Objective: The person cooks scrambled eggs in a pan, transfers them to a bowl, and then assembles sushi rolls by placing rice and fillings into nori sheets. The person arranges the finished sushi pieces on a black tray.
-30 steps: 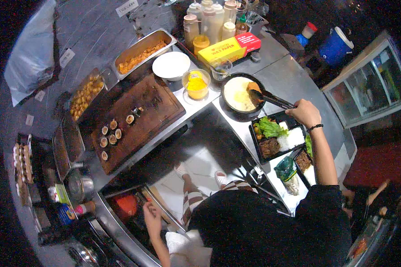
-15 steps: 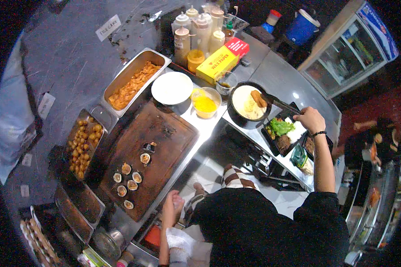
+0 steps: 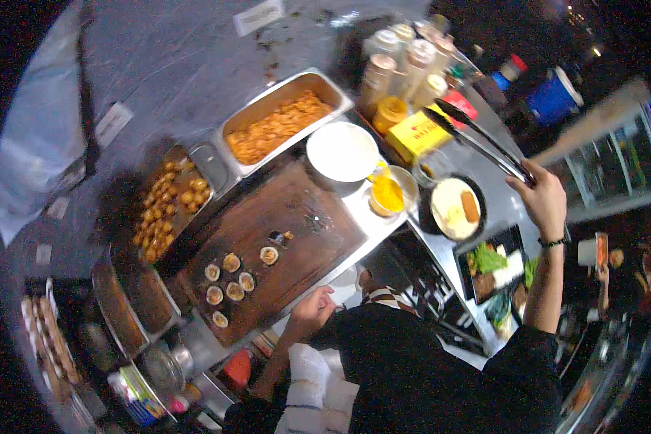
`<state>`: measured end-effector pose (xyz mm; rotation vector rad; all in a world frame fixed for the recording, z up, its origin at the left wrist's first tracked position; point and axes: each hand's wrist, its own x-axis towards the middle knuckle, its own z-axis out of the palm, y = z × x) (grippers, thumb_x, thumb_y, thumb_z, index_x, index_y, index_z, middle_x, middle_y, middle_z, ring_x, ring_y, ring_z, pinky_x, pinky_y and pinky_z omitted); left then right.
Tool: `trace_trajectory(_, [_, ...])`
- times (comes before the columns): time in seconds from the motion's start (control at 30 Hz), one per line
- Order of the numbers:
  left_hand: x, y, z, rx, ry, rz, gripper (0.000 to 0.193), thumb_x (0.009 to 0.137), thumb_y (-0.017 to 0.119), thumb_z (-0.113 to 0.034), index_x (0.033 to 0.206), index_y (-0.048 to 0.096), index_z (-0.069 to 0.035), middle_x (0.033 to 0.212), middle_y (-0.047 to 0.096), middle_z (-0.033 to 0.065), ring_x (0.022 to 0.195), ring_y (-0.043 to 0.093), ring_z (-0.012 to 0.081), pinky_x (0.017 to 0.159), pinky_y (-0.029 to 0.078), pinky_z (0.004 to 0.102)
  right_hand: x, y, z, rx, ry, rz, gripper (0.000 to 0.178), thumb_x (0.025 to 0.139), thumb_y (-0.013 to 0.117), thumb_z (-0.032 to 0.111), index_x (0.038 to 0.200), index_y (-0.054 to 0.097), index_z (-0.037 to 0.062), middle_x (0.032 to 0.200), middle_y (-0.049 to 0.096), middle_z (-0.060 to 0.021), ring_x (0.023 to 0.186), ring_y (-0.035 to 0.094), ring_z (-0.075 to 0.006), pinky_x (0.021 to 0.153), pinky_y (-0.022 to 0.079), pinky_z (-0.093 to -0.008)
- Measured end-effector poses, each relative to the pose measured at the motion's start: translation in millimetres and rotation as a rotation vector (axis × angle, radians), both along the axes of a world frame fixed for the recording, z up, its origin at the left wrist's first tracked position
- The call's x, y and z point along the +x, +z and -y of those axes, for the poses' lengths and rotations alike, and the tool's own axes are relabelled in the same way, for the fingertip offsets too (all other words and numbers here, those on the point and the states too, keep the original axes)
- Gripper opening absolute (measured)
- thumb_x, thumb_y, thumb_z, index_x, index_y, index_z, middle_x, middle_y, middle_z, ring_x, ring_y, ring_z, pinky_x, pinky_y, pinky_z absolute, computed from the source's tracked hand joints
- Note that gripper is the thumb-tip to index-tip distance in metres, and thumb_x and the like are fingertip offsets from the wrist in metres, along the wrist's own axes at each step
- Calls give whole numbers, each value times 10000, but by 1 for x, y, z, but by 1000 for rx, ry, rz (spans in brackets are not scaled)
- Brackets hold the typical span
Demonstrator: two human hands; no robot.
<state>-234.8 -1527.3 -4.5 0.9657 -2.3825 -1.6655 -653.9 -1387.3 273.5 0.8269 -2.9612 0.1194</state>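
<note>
My right hand [image 3: 544, 195] grips a pair of black-tipped metal tongs [image 3: 495, 155]. Their tips spread apart above the yellow wax paper box [image 3: 419, 132], with nothing between them. Below them, a brown fried piece [image 3: 470, 207] lies on pale creamy food in a black bowl [image 3: 480, 226]. My left hand [image 3: 312, 311], fingers loosely bent and apart, hovers by the near edge of a brown cutting board [image 3: 311, 249] and holds nothing visible. Several small sushi roll slices [image 3: 246, 281] sit on that board, beside a dark roll end piece [image 3: 280, 237].
Beyond the board stand a tray of orange-brown meat strips [image 3: 282, 126], a tray of small brown balls [image 3: 159, 217], a white round container [image 3: 342, 153] and a yellow-filled bowl [image 3: 389, 194]. Squeeze bottles [image 3: 412, 65] cluster at the back. A black meal tray [image 3: 493, 264] lies right.
The tongs have lifted from the bowl and swung up over the box, leaving the fried piece in the bowl. My left hand has shifted slightly right, and the view has turned.
</note>
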Motion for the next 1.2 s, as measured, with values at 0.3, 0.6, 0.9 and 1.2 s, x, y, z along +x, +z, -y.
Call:
trace_trajectory(0.3, [-9,10,-22,26,404,-11,324,913,657,-142,1210,541,-81,902,645,92,837,652,214,781,525,362,-77,-84,290,84,607,-130,408,787,715,393,1070,732,99,1034,733,-162,956,711,-357,834,568,-469])
trace_trajectory(0.6, [-1,-2,-45,-13,596,-121,334,922,659,-97,1228,531,-60,980,636,88,856,636,182,767,506,309,-24,-86,389,414,831,8,366,755,702,331,992,753,57,1019,728,-189,975,710,-335,820,577,-445])
trace_trajectory(0.9, [56,29,64,-76,421,-87,376,906,665,-93,1255,532,-46,921,658,71,831,658,183,744,528,326,2,-68,373,282,694,-275,272,764,699,311,869,759,67,878,733,-181,828,730,-333,702,588,-446])
trace_trajectory(1.2, [82,26,113,5,183,-104,364,910,662,-126,1249,544,-66,931,677,95,837,664,232,748,521,357,-7,-51,325,203,464,-38,262,852,610,270,959,724,60,1024,721,-198,956,706,-362,803,574,-469])
